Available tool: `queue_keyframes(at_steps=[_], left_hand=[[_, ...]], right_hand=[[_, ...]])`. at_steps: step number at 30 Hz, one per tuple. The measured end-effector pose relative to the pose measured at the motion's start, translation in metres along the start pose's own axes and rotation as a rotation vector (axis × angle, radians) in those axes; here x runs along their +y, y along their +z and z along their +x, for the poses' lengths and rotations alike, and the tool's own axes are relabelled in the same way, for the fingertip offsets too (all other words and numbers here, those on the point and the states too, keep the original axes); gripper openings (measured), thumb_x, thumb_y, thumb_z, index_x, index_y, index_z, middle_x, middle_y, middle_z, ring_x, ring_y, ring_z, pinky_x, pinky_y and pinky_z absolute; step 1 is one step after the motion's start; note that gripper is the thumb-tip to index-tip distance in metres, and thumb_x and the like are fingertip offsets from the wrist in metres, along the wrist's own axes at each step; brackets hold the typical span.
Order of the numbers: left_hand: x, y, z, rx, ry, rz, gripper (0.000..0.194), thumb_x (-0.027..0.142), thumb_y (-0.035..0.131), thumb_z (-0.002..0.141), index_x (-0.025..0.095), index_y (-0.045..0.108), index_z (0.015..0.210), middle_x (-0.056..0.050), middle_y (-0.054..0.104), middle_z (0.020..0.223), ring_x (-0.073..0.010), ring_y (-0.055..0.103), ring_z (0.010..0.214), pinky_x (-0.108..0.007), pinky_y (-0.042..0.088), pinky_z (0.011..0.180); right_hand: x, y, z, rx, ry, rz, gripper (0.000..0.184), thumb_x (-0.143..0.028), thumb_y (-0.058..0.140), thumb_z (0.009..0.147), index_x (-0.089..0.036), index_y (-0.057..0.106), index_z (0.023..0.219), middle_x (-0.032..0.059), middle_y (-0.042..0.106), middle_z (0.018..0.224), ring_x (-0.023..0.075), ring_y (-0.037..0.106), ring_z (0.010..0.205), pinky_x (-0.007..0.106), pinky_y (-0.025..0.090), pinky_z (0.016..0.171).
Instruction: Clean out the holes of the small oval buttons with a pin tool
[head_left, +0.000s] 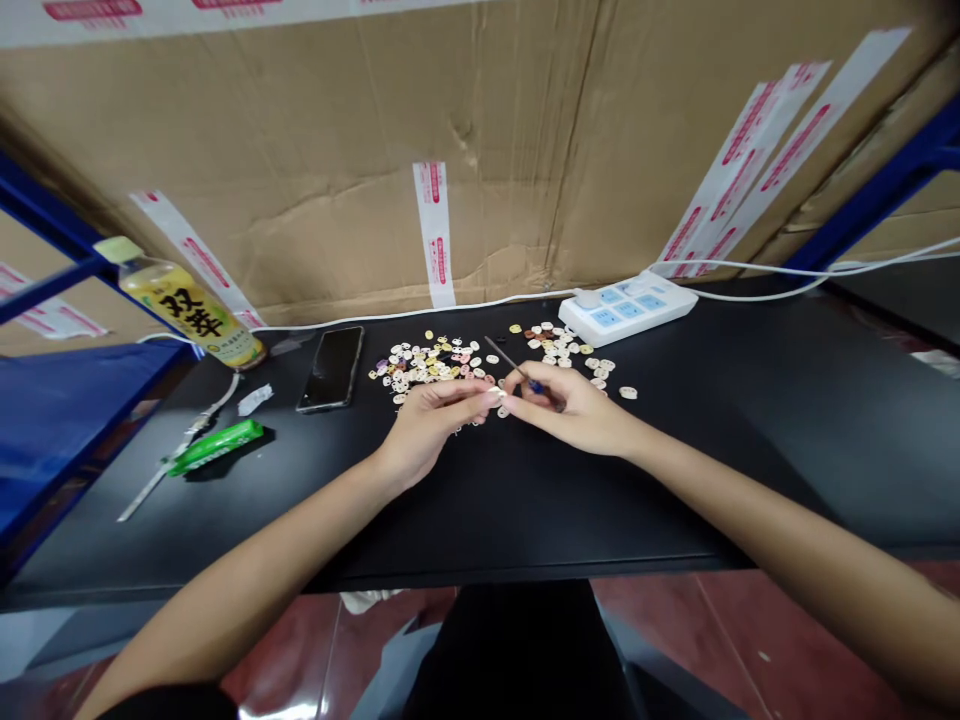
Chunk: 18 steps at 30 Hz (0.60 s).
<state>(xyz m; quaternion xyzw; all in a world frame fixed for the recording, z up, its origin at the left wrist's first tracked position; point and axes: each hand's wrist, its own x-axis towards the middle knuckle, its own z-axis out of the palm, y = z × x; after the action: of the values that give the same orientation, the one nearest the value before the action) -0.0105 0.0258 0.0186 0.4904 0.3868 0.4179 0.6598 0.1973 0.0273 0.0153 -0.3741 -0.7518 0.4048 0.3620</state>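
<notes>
Bottle (187,310) with a pale cap stands at the far left, near a green packet (217,447) and a dark-screened phone (331,368) on the black table (697,430). Next comes the left heap (424,365) of small oval pieces, partly behind the left hand (427,422), whose thumb and fingers pinch one pale piece (496,393). The right hand (577,408) grips it from the other side, with a thin-shafted tool (510,360) tucked in its curled fingers. Beyond lies the right heap (559,345), near a white power strip (628,312). One piece is in hand; many lie loose, and which are worked or untouched cannot be told. Fingertips cover most of the held piece, and the tool's handle is largely hidden.
</notes>
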Motion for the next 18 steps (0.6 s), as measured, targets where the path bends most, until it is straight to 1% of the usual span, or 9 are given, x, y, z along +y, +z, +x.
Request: queue_keyframes(at_steps=[2,4,8,9,11,13,18], left_hand=[[-0.001,0.0,0.0,-0.024,-0.004,0.049,0.018,0.026,0.082,0.072,0.018,0.079,0.088,-0.002,0.074,0.084,-0.0095,0.064,0.073,-0.024,0.052,0.076],[0.0,-0.002,0.0,-0.062,0.019,0.139,0.018,0.028,0.08,0.074,0.016,0.078,0.086,-0.003,0.072,0.078,-0.0114,0.063,0.072,-0.026,0.052,0.076],[0.002,-0.004,0.0,-0.176,0.159,0.427,0.016,0.03,0.074,0.08,0.014,0.071,0.082,-0.002,0.066,0.076,-0.0118,0.058,0.07,-0.027,0.048,0.073],[0.002,-0.005,0.0,-0.197,0.186,0.474,0.016,0.031,0.072,0.081,0.015,0.07,0.082,-0.002,0.065,0.078,-0.0119,0.058,0.071,-0.027,0.047,0.073],[0.0,-0.005,0.0,-0.216,0.207,0.496,0.017,0.032,0.068,0.084,0.015,0.067,0.083,-0.002,0.063,0.079,-0.0124,0.056,0.072,-0.028,0.046,0.073],[-0.001,-0.004,0.0,-0.197,0.205,0.461,0.018,0.033,0.066,0.086,0.016,0.065,0.082,-0.002,0.061,0.078,-0.0126,0.056,0.072,-0.028,0.046,0.073],[0.0,-0.003,0.002,-0.079,0.231,0.409,0.019,0.033,0.067,0.085,0.016,0.064,0.079,-0.001,0.06,0.076,-0.0122,0.055,0.071,-0.027,0.046,0.072]], right_hand=[[0.003,0.005,-0.003,0.01,0.014,0.045,0.023,-0.041,0.059,0.092,-0.018,0.06,0.088,-0.0066,0.031,0.065,0.0096,0.028,0.056,0.026,0.026,0.052],[0.005,0.006,-0.007,0.012,0.0,0.057,0.022,-0.039,0.06,0.092,-0.017,0.06,0.085,-0.0069,0.029,0.065,0.0089,0.027,0.055,0.026,0.025,0.052],[0.008,0.005,-0.011,-0.035,-0.003,0.032,0.019,-0.035,0.059,0.093,-0.017,0.061,0.085,-0.007,0.028,0.065,0.0088,0.027,0.057,0.026,0.026,0.053],[0.008,0.005,-0.012,-0.047,0.002,0.028,0.019,-0.035,0.059,0.093,-0.018,0.06,0.085,-0.0068,0.029,0.065,0.0089,0.028,0.057,0.026,0.027,0.053],[0.008,0.006,-0.012,-0.052,0.005,0.031,0.019,-0.035,0.059,0.093,-0.018,0.059,0.084,-0.0061,0.032,0.067,0.0091,0.029,0.059,0.025,0.028,0.054],[0.007,0.007,-0.013,-0.026,0.0,0.036,0.019,-0.035,0.06,0.092,-0.018,0.058,0.083,-0.0056,0.034,0.068,0.0091,0.031,0.059,0.025,0.029,0.055],[0.006,0.007,-0.014,0.031,0.022,0.034,0.02,-0.036,0.061,0.091,-0.018,0.059,0.082,-0.0052,0.037,0.067,0.009,0.033,0.057,0.025,0.03,0.053]])
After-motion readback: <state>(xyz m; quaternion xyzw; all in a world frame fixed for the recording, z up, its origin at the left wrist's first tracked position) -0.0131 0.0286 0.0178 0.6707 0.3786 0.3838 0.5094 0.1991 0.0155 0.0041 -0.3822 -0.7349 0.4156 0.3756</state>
